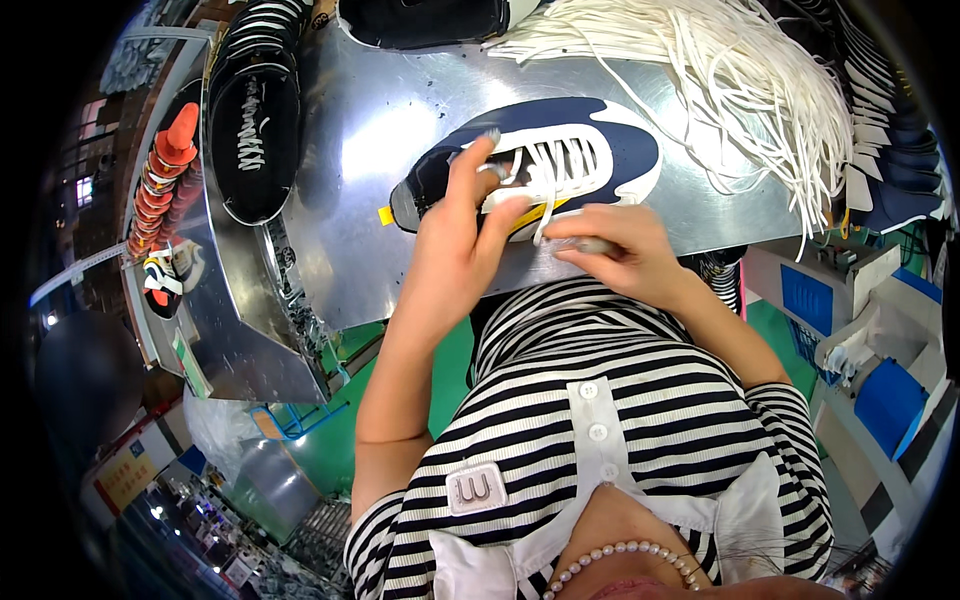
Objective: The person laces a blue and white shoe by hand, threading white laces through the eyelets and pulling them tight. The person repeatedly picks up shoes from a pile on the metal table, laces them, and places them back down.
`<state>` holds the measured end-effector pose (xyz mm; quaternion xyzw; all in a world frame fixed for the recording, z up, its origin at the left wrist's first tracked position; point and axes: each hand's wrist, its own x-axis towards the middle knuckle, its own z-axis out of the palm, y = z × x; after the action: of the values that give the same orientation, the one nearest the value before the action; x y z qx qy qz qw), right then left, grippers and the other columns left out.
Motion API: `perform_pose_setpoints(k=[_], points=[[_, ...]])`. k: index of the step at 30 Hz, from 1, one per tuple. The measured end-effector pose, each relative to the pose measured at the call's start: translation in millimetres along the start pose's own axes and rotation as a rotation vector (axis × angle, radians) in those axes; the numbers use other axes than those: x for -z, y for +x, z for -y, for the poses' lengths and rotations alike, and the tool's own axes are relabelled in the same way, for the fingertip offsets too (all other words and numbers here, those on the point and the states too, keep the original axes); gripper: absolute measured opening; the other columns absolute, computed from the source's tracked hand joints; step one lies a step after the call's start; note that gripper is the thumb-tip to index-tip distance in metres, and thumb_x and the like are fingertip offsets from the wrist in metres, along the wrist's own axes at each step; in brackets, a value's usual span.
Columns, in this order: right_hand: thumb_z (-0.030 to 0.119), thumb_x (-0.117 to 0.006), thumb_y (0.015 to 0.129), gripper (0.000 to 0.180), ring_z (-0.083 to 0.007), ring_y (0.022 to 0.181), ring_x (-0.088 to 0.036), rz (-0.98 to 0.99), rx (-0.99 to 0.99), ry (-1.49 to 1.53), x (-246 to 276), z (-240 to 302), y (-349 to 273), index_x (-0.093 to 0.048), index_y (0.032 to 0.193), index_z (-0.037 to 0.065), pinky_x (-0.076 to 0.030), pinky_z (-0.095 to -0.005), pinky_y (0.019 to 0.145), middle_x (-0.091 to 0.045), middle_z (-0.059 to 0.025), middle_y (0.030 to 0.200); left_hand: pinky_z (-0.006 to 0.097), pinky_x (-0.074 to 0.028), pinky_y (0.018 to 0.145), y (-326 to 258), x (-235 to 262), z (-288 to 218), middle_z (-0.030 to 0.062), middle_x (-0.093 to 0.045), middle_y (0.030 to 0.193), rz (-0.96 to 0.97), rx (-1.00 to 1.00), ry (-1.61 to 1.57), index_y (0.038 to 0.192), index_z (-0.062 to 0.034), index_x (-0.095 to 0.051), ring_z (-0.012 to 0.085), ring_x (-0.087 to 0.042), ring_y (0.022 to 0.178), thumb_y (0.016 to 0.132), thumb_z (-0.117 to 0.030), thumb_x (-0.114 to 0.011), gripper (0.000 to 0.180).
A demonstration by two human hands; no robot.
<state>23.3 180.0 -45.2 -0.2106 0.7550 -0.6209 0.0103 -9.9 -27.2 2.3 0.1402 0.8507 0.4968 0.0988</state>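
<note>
A navy and white sneaker upper (628, 143) with a yellow trim lies sideways on the metal table, its toe to the right. A white shoelace (547, 165) crosses several of its eyelets. My left hand (462, 222) is at the shoe's opening, thumb and index finger on either side of the throat; its fingertips are partly blurred. Just below the shoe's near edge, my right hand (632, 252) is closed in a pinch on the shoelace, whose strand runs up to the eyelets. Its fingertips are smeared by motion.
A big pile of loose white laces (715, 85) covers the table's far right. Black laced shoes (255, 145) line the left, and another dark shoe (425, 22) sits at the back. Stacked navy uppers (890, 185) stand far right; orange-red items (165, 170) are left of the metal table (350, 265).
</note>
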Motion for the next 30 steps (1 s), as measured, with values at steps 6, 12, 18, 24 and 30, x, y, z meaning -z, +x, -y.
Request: perform_pose_setpoints(k=[6, 12, 18, 24, 30], points=[[0.018, -0.072, 0.088, 0.019, -0.0065, 0.069, -0.060, -0.182, -0.490, 0.020, 9.1, 14.1, -4.1, -0.073, 0.098, 0.002, -0.048, -0.0237, 0.062, -0.070, -0.0041, 0.079, 0.041, -0.050, 0.059, -7.1, -12.4, 2.7, 0.0198, -0.066, 0.086, -0.112, -0.186, 0.274, 0.104, -0.0013, -0.059, 0.0352, -0.065, 0.068, 0.087, -0.005, -0.069, 0.020], [0.019, -0.076, 0.085, 0.020, -0.0046, 0.063, -0.056, -0.283, -0.438, 0.073, -24.4, 0.5, 8.0, -0.072, 0.094, 0.002, -0.046, -0.0232, 0.058, -0.067, -0.0005, 0.071, 0.042, -0.050, 0.059, -4.7, -16.1, 3.0, 0.0190, -0.067, 0.083, -0.109, -0.227, 0.299, 0.105, -0.0019, -0.058, 0.0357, -0.065, 0.068, 0.088, -0.006, -0.067, 0.019], [0.015, -0.075, 0.086, 0.016, -0.0014, 0.066, -0.055, -0.236, -0.546, 0.088, -8.0, 14.6, 8.6, -0.072, 0.094, 0.001, -0.044, -0.0193, 0.060, -0.067, 0.0032, 0.075, 0.043, -0.050, 0.060, -5.8, -15.1, 1.6, 0.0195, -0.066, 0.079, -0.120, -0.129, 0.289, 0.104, -0.0023, -0.058, 0.0373, -0.065, 0.068, 0.090, -0.008, -0.066, 0.018], [0.018, -0.075, 0.086, 0.019, -0.0071, 0.065, -0.061, -0.371, -0.431, 0.097, -26.1, -2.2, 2.1, -0.071, 0.093, 0.000, -0.048, -0.0250, 0.059, -0.070, -0.0032, 0.074, 0.038, -0.051, 0.062, -10.6, -24.9, -1.7, 0.0182, -0.067, 0.080, -0.063, -0.136, 0.300, 0.105, -0.0028, -0.060, 0.0327, -0.067, 0.070, 0.090, -0.010, -0.068, 0.019], [0.013, -0.072, 0.088, 0.013, -0.0018, 0.067, -0.052, -0.404, -0.357, 0.284, -6.5, 6.1, 13.1, -0.069, 0.090, 0.000, -0.042, -0.0196, 0.058, -0.066, 0.0015, 0.074, 0.042, -0.051, 0.068, -6.8, -16.2, -3.8, 0.0211, -0.068, 0.086, -0.002, 0.051, 0.204, 0.109, -0.0042, -0.059, 0.0383, -0.067, 0.078, 0.094, -0.016, -0.065, 0.020]])
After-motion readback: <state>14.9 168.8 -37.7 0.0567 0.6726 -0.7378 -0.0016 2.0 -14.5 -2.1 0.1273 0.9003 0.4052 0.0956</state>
